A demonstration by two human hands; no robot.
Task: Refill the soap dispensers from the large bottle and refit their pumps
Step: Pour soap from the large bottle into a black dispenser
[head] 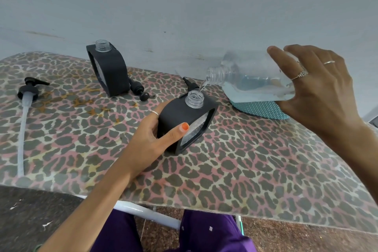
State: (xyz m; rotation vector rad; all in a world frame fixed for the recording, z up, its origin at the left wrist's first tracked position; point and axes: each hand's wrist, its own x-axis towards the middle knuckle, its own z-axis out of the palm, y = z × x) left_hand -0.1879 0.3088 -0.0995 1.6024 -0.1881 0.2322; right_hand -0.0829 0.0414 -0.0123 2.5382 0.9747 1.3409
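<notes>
A second dispenser (pixel 107 67) and loose pumps (pixel 137 89) are seen behind on the table (pixel 245 170). The near dispenser (pixel 187 122) is gripped by the left hand (pixel 151 139); the large bottle (pixel 251 77), tilted above its neck, is clasped by the right hand (pixel 319 88).

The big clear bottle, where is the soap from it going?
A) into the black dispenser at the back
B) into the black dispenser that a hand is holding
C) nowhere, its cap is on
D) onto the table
B: the right hand tips the big bottle and a thin stream falls into the open neck of the dispenser that the left hand steadies.
</notes>
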